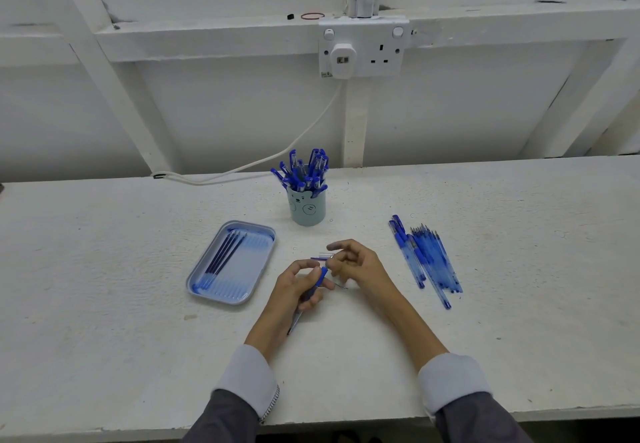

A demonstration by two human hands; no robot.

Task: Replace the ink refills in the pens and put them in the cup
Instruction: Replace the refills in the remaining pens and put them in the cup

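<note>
We note the pen (323, 274) held off the table on the near side of the cup (307, 208), between both hands. The left hand (296, 286) curls round the barrel. The blue grip end pokes up past the fingers, and the tail slants back under the wrist. The right hand (358, 262) pinches a small clear piece (322, 255) just above the grip (possibly a tip section; it is too small to be sure).

The cup is pale blue-green with a bear face and is crammed with capped blue pens (304, 170). Left of the cup and nearer us is a grey-blue tray (209, 252) with dark refills (225, 255) lying side by side. Right of the cup, a loose pile of pens (427, 259) lies on the white table (138, 321). Behind the cup, a white cable (277, 156) climbs to a wall socket (363, 47).
</note>
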